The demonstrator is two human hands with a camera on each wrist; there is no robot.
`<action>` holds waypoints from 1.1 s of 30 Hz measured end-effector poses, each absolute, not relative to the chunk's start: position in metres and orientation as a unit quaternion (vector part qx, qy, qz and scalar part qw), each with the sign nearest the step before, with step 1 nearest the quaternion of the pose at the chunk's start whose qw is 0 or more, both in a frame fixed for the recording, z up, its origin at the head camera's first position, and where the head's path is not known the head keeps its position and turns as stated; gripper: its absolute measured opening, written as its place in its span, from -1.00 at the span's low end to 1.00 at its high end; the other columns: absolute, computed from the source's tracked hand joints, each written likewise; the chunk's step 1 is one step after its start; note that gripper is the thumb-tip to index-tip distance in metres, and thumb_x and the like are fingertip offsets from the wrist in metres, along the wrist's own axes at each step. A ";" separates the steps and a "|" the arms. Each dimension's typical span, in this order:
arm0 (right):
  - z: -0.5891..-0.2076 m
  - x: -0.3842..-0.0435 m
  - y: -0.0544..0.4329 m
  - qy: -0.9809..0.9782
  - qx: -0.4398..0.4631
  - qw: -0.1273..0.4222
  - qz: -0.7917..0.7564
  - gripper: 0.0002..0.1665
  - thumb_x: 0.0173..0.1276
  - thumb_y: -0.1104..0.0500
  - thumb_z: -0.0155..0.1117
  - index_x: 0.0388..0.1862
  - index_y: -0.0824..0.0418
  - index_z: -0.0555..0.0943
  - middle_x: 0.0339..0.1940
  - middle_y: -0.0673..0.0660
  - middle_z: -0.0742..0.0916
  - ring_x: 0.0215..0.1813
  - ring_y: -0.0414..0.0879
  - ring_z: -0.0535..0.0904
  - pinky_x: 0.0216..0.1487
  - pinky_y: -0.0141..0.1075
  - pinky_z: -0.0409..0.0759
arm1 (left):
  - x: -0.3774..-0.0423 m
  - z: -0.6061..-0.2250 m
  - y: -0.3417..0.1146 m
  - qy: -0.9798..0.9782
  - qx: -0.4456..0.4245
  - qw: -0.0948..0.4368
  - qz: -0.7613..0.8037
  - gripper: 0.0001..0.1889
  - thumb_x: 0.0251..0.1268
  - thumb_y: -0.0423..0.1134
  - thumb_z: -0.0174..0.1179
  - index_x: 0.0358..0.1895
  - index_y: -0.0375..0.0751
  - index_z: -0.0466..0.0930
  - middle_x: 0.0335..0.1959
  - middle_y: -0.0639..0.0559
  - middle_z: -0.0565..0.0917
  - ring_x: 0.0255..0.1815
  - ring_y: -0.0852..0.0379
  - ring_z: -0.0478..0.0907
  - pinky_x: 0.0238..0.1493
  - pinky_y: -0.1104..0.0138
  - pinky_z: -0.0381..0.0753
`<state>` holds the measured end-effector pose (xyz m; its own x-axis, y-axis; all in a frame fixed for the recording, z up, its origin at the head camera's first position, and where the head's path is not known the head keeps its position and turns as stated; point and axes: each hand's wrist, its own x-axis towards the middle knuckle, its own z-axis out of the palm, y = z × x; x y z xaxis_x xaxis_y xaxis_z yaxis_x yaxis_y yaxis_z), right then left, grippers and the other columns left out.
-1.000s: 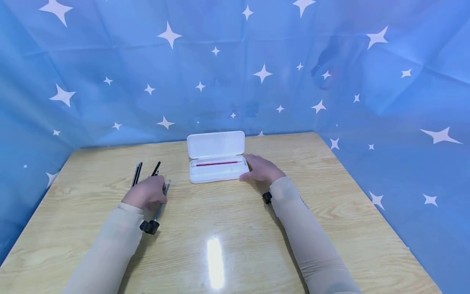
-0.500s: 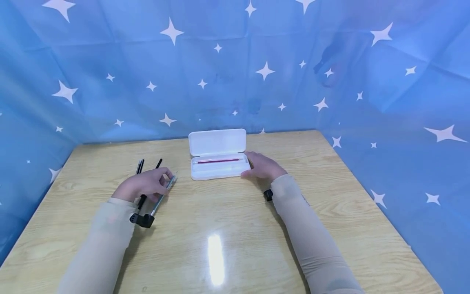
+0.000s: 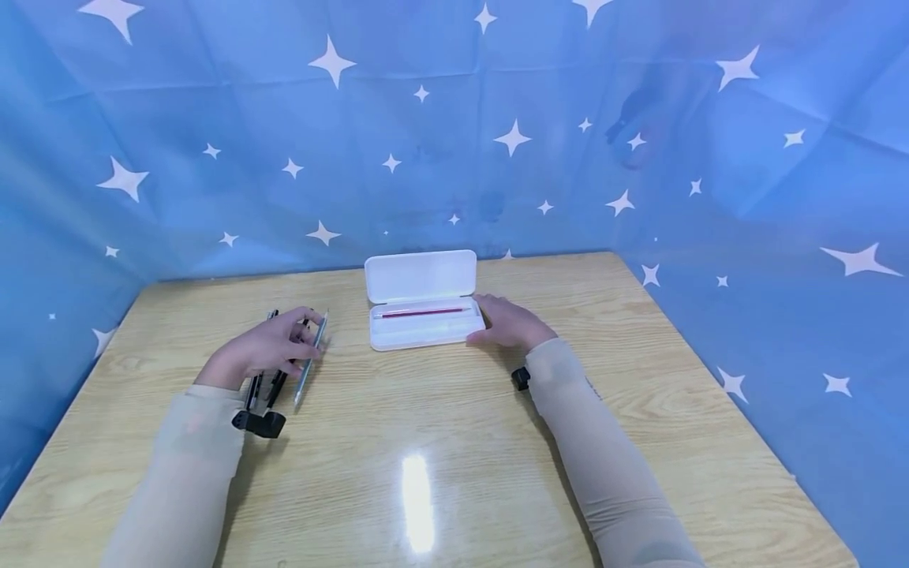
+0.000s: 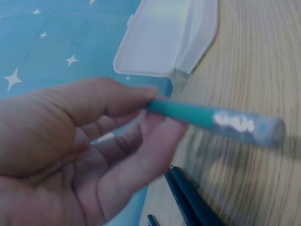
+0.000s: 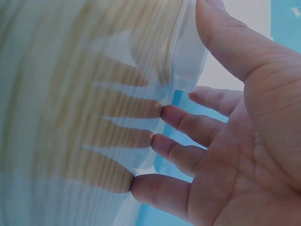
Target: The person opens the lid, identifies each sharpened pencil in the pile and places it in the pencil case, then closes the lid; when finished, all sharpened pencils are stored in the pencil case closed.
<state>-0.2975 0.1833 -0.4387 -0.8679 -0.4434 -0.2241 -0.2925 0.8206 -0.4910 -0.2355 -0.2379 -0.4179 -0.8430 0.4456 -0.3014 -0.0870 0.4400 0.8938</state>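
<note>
My left hand (image 3: 266, 347) pinches a teal pencil (image 4: 183, 113) between thumb and fingers at the left of the table. The pencil's silvery ferrule and eraser end point toward the left wrist camera. Dark pens or pencils (image 4: 190, 200) lie below that hand, partly covered by it in the head view. An opened white pencil case (image 3: 398, 339) stands at the back middle, its lid raised. Inside lies a red pencil (image 3: 422, 313). With the thumb in front and fingers behind, my right hand (image 3: 513, 323) holds the case's right end; other fingertips touch the table.
The wooden table (image 3: 497, 457) runs up to a blue curtain (image 3: 426, 173) with white stars at its back and sides. A bright light reflection shows on the tabletop near the front.
The left hand has lifted the teal pencil from near the dark ones, then shifted slightly left and back, tilting it more steeply in view. The right hand stays at the case.
</note>
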 end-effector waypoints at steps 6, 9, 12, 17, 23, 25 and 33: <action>-0.439 -0.299 0.181 0.935 -0.202 0.167 -0.238 -0.03 0.39 -0.10 0.41 0.63 0.08 0.17 0.55 0.17 0.36 0.55 0.14 0.21 0.47 0.09 0.25 | -0.236 -0.414 -0.234 0.816 0.092 0.157 0.549 -0.36 0.49 -0.44 0.11 0.52 -0.33 0.05 0.06 -0.35 0.40 0.03 -0.34 0.56 -0.13 -0.01 0.73; -0.439 -0.299 0.181 0.935 -0.202 0.164 -0.240 -0.03 0.38 -0.11 0.41 0.63 0.07 0.17 0.55 0.16 0.36 0.56 0.14 0.20 0.47 0.10 0.25 | -0.237 -0.415 -0.232 0.823 0.064 0.085 0.558 -0.36 0.49 -0.42 0.13 0.52 -0.26 0.07 0.08 -0.35 0.42 0.00 -0.26 0.55 -0.11 0.01 0.74; -0.439 -0.299 0.182 0.938 -0.198 0.165 -0.232 0.00 0.38 -0.13 0.41 0.64 0.06 0.15 0.57 0.16 0.33 0.58 0.14 0.18 0.48 0.10 0.23 | -0.238 -0.416 -0.231 0.828 0.053 0.033 0.558 -0.40 0.50 -0.39 0.15 0.50 -0.23 0.16 0.05 -0.29 0.47 -0.05 -0.11 0.56 -0.09 0.06 0.73; -0.439 -0.297 0.184 0.939 -0.192 0.169 -0.229 0.00 0.38 -0.14 0.40 0.65 0.07 0.15 0.57 0.17 0.34 0.56 0.14 0.20 0.48 0.09 0.24 | -0.237 -0.413 -0.230 0.845 0.066 -0.032 0.530 -0.60 0.55 -0.21 0.13 0.34 -0.26 0.43 -0.11 -0.26 0.52 -0.05 -0.13 0.60 -0.06 0.18 0.73; -0.438 -0.297 0.185 0.938 -0.191 0.159 -0.244 -0.03 0.37 -0.10 0.42 0.63 0.06 0.18 0.53 0.15 0.39 0.52 0.12 0.26 0.46 0.09 0.27 | -0.237 -0.407 -0.229 0.866 0.069 -0.084 0.487 -0.64 0.55 -0.10 0.16 0.26 -0.18 0.54 -0.03 -0.20 0.64 0.13 -0.11 0.62 -0.01 0.37 0.64; -0.438 -0.297 0.185 0.937 -0.192 0.160 -0.244 -0.02 0.38 -0.10 0.42 0.63 0.06 0.17 0.53 0.15 0.39 0.53 0.12 0.25 0.47 0.08 0.26 | -0.238 -0.407 -0.229 0.852 0.067 -0.090 0.512 -0.61 0.51 -0.16 0.21 0.29 -0.20 0.50 -0.01 -0.15 0.64 0.07 -0.01 0.67 -0.04 0.39 0.66; -0.440 -0.298 0.184 0.934 -0.195 0.163 -0.250 -0.03 0.37 -0.10 0.42 0.62 0.07 0.19 0.51 0.16 0.40 0.51 0.11 0.27 0.45 0.07 0.28 | -0.238 -0.407 -0.231 0.793 0.065 -0.086 0.599 -0.50 0.43 -0.33 0.27 0.39 -0.24 0.42 -0.18 -0.03 0.58 -0.22 0.21 0.68 -0.15 0.32 0.72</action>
